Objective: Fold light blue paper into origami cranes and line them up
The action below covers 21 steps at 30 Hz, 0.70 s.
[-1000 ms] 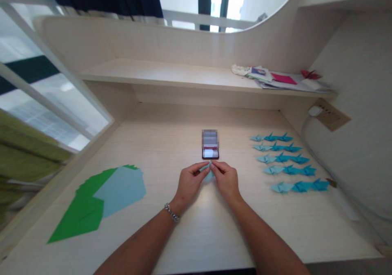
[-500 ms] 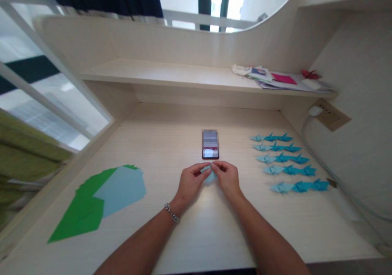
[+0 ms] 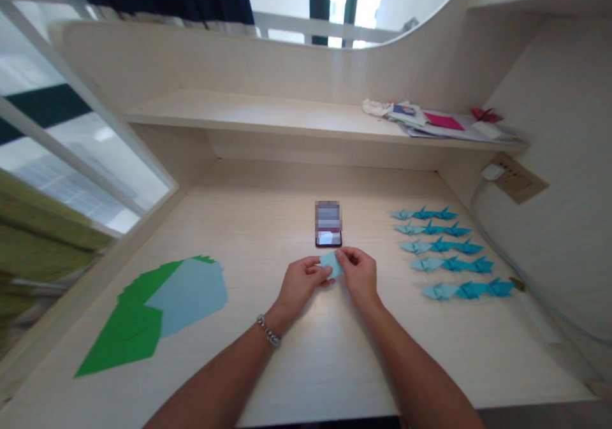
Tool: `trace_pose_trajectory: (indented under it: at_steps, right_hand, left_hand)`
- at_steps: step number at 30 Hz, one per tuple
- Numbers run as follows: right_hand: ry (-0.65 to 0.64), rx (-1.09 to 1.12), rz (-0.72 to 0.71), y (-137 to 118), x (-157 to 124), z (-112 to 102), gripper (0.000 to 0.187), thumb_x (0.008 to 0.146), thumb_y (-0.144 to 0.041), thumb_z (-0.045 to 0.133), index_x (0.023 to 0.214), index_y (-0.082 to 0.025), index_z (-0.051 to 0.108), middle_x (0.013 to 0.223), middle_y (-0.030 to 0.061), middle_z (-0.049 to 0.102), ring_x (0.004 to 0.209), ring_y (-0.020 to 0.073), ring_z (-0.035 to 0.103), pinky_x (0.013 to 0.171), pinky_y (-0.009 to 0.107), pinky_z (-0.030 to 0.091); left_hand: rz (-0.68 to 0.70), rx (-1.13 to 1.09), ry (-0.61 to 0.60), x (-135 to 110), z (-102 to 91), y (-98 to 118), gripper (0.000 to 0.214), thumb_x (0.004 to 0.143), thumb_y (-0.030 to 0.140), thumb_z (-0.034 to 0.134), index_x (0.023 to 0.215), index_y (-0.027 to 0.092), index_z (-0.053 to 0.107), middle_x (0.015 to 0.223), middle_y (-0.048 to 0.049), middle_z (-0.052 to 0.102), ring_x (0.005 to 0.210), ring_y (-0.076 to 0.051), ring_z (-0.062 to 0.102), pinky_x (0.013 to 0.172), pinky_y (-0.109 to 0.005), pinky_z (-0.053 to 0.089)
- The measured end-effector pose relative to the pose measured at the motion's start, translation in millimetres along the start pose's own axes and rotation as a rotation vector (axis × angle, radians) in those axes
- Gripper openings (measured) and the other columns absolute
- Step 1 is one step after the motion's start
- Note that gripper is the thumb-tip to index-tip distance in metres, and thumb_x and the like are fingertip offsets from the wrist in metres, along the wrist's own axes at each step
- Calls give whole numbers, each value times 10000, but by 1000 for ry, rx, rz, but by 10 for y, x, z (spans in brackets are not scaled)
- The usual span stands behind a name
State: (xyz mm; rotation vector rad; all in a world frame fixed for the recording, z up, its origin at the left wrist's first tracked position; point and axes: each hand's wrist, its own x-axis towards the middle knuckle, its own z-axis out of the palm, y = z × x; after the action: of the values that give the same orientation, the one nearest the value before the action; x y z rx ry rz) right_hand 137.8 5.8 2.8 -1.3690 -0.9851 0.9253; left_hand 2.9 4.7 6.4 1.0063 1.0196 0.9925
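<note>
A small folded piece of light blue paper point(image 3: 331, 263) is held up between both hands, just in front of the phone point(image 3: 328, 225). My left hand point(image 3: 302, 283) pinches its left side, with the thumb across the front and the other fingers behind. At the upper right edge, my right hand point(image 3: 359, 276) grips the paper between thumb and fingertips. The fold details on the paper are too small to make out. The phone lies flat on the desk, its screen lit and partly blurred.
Rows of folded blue paper cranes point(image 3: 444, 247) stand on the right. Fanned green sheets point(image 3: 127, 343) and light blue sheets point(image 3: 196, 295) lie on the left. Papers point(image 3: 442, 122) rest on the shelf point(image 3: 268, 113). A cable point(image 3: 497, 244) runs from the wall socket point(image 3: 519, 179).
The light blue paper has come up from low between the hands and now shows its flat face. My right hand has shifted slightly right and grips its upper edge.
</note>
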Motion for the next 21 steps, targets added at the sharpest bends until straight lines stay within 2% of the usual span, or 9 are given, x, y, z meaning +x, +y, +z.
trace_pose_trajectory:
  at_steps: [5, 9, 13, 17, 21]
  right_hand:
    - [9, 5, -7, -6, 3, -3, 218, 715, -338, 637, 792, -142, 696, 716, 48, 689, 627, 170, 601, 622, 287, 481]
    - [29, -10, -20, -11, 3, -5, 228, 725, -340, 631, 799, -135, 696, 725, 54, 689, 630, 167, 600, 623, 285, 480]
    - [2, -45, -31, -12, 6, -10, 231, 724, -339, 632, 800, -131, 698, 729, 56, 692, 636, 167, 603, 633, 285, 481]
    - [-21, -21, -17, 4, 14, -10, 226, 713, -328, 642, 814, -134, 699, 733, 55, 694, 638, 169, 606, 626, 283, 485]
    - [-66, -25, -14, 4, 13, -10, 201, 702, -313, 651, 797, -144, 706, 727, 52, 698, 645, 173, 608, 628, 282, 484]
  left_hand:
    - [3, 94, 42, -13, 8, 20, 395, 650, 308, 745, 958, 85, 640, 669, -90, 688, 570, -184, 652, 549, -267, 507]
    - [9, 124, -31, -45, 25, 64, 297, 656, 291, 736, 860, 95, 644, 627, -69, 673, 567, -166, 638, 560, -249, 488]
    - [36, 168, -25, -36, 4, 60, 233, 637, 272, 748, 756, 110, 632, 521, -15, 617, 500, -132, 588, 525, -224, 451]
    - [10, 45, -23, 28, -45, 13, 281, 633, 297, 752, 825, 120, 649, 683, -44, 672, 624, -151, 621, 624, -261, 490]
    - [-9, -32, 27, 67, -79, -11, 252, 654, 341, 733, 719, 115, 641, 650, -43, 654, 601, -148, 603, 631, -284, 498]
